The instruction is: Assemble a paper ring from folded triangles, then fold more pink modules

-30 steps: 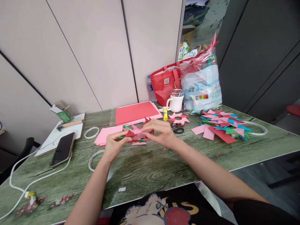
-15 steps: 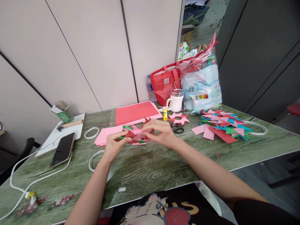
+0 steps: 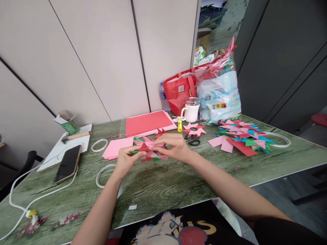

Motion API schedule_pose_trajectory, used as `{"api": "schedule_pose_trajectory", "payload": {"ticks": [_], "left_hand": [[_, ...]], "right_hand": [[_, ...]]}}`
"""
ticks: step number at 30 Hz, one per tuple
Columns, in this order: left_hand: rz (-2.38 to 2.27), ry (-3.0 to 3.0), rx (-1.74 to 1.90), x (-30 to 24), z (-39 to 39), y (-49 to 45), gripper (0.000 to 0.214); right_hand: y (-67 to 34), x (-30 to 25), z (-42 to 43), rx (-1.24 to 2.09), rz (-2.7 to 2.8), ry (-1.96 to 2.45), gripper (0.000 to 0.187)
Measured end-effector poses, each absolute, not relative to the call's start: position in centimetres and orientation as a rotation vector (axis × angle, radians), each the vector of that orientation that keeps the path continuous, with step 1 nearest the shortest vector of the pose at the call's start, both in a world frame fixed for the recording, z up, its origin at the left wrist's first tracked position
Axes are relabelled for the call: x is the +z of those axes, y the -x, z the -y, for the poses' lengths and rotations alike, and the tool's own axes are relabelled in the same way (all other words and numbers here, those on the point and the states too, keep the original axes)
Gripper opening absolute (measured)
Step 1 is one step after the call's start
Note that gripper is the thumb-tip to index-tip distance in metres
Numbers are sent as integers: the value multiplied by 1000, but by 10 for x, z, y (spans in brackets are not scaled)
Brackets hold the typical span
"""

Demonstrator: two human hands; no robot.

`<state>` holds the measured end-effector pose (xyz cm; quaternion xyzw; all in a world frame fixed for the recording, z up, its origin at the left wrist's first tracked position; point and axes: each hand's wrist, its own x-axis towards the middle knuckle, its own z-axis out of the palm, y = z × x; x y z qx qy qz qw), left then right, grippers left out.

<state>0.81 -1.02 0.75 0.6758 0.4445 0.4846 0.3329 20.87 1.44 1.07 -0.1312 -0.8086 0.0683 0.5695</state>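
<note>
A folded-paper star (image 3: pixel 145 148) with pink, red and green points is held just above the table in front of me. My left hand (image 3: pixel 127 157) pinches its left side between thumb and fingers. On the other side, my right hand (image 3: pixel 176 145) has its thumb and fingers closed on the paper near the middle, hiding part of it. Pink paper sheets (image 3: pixel 116 148) lie behind my left hand. Just beyond my right hand are black-handled scissors (image 3: pixel 195 142) and a pink and red paper star ring (image 3: pixel 194 129).
Red sheets (image 3: pixel 148 123), a yellow glue stick (image 3: pixel 180 125) and a white mug (image 3: pixel 192 110) stand behind. Many folded stars (image 3: pixel 245 134) are heaped right, before a stuffed plastic bag (image 3: pixel 219 95). Left are a phone (image 3: pixel 67 163), hammer (image 3: pixel 76 135) and white rings (image 3: pixel 99 145).
The paper star has tilted, so more of its red and pink face shows. Both hands keep hold of it, with their fingers slightly shifted.
</note>
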Motion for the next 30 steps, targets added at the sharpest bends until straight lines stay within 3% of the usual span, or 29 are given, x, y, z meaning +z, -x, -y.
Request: {"api": "schedule_pose_trajectory", "payload": {"ticks": [30], "left_hand": [[-1210,-1743,1527,7,9,-8,16]], "right_hand": [[-208,17,-10,193,1907,281,9]]}}
